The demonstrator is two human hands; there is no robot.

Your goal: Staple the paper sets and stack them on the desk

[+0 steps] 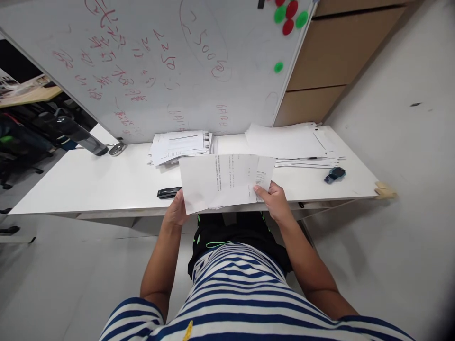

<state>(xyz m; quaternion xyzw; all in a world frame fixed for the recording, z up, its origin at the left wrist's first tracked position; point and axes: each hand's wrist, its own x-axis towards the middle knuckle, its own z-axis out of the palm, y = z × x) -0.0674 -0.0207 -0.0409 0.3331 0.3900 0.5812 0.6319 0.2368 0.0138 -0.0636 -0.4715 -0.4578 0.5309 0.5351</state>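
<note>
Several printed paper sheets point(199, 182) are held out in front of me, above the front edge of the white desk. My left hand point(177, 210) is closed on their left edge. At the right edge my right hand point(276, 201) pinches them, its thumb on top. The sheets overlap unevenly, with an under sheet showing at the right. A black stapler point(168, 192) lies on the desk just left of my left hand. Behind the held sheets sit a left paper stack point(181, 143) and a wider right paper stack point(284, 141).
A whiteboard point(149, 71) with red writing and round magnets point(278, 67) stands behind the white desk point(106, 182). Toward the left are a dark bottle point(80, 132) and a computer mouse point(116, 149). A dark watch-like object point(334, 174) lies right. Cardboard boxes point(341, 47) rise beside the wall.
</note>
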